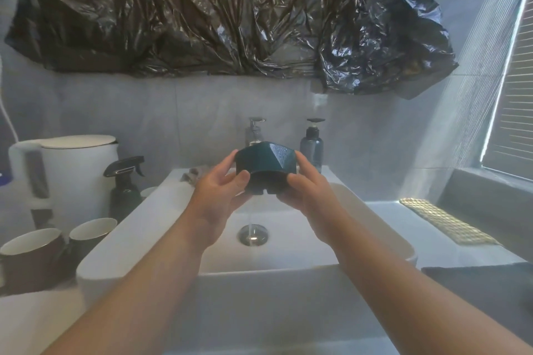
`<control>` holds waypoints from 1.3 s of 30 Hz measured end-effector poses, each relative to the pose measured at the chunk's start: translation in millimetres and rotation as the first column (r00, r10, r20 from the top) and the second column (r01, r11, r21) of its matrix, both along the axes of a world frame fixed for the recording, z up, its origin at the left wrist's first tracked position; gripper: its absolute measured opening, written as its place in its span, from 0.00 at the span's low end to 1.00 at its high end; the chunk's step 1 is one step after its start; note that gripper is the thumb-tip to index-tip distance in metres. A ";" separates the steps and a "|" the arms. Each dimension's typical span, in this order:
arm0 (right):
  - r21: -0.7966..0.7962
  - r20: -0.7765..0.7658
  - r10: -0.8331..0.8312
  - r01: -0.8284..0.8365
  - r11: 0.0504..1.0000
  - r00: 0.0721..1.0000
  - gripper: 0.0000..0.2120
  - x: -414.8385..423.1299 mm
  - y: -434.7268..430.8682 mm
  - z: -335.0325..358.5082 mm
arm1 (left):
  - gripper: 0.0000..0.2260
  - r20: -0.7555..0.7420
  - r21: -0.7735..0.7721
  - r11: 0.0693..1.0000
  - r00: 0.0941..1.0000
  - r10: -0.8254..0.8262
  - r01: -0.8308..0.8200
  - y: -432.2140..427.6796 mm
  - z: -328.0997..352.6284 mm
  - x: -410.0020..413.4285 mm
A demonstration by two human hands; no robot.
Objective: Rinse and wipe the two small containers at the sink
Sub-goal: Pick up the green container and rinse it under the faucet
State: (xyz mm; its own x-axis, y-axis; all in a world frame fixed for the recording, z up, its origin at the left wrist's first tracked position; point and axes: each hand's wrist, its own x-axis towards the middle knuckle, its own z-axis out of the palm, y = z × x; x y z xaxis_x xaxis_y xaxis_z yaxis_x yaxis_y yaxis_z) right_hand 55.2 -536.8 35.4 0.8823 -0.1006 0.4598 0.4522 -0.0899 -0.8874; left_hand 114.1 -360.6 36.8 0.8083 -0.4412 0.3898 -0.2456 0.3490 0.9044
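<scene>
Both forearms reach in from the near edge over the sink (pixel 138 228). Left hand (pixel 219 190) and right hand (pixel 310 190) grip the dark green container (pixel 265 167) from either side, fingers curled round its walls, thumbs on the near face. It is held tilted, apparently mouth downward, above the basin's middle, just before the tap (pixel 255 131). Water (pixel 251 220) runs below it to the drain (pixel 253 236). The second container cannot be identified.

Likely hazards: wet, smooth facets could let it slip and strike the basin; deflected water could splash the mugs (pixel 31 256) at the worktop's left edge.
</scene>
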 end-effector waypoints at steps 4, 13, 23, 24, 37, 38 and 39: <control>-0.016 0.071 -0.013 0.014 1.000 0.997 0.19 0.0 1.4 -0.7 | 0.27 0.027 -0.038 0.999 1.000 -0.015 0.017 2.2 -4.3 6.2; -0.026 0.135 0.008 -0.004 1.000 0.991 0.21 4.5 1.9 -8.1 | 0.28 0.067 -0.109 0.992 0.996 -0.062 0.069 2.0 -2.9 2.7; -0.075 0.136 -0.024 0.035 0.997 0.990 0.22 2.4 4.1 -5.1 | 0.25 0.065 -0.081 0.994 0.996 -0.068 0.073 3.5 -0.3 -1.5; -0.080 0.133 -0.028 0.039 0.996 0.991 0.22 2.3 3.9 -4.8 | 0.25 0.060 -0.076 0.995 0.997 -0.056 0.061 3.0 -0.1 -1.1; -0.073 0.101 -0.042 0.049 0.996 0.994 0.20 4.8 2.3 -6.2 | 0.19 0.081 0.018 0.999 0.996 -0.042 0.041 3.8 1.1 -3.3; -0.081 0.095 -0.052 0.060 0.995 0.994 0.20 5.1 2.9 -6.4 | 0.16 0.081 0.041 0.998 0.996 -0.046 0.043 3.3 1.8 -4.3; -0.104 0.087 -0.065 0.074 0.992 0.994 0.20 5.1 3.9 -6.5 | 0.13 0.068 0.068 0.997 0.997 -0.027 0.022 2.3 2.3 -5.8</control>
State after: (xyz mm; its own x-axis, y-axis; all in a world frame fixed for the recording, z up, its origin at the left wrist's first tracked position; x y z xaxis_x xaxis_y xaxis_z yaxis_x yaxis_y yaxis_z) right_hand 60.3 -532.8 28.9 0.8329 -0.1071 0.5430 0.5136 -0.2159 -0.8304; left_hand 108.3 -358.3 39.0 0.7690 -0.4879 0.4131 -0.3006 0.2944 0.9072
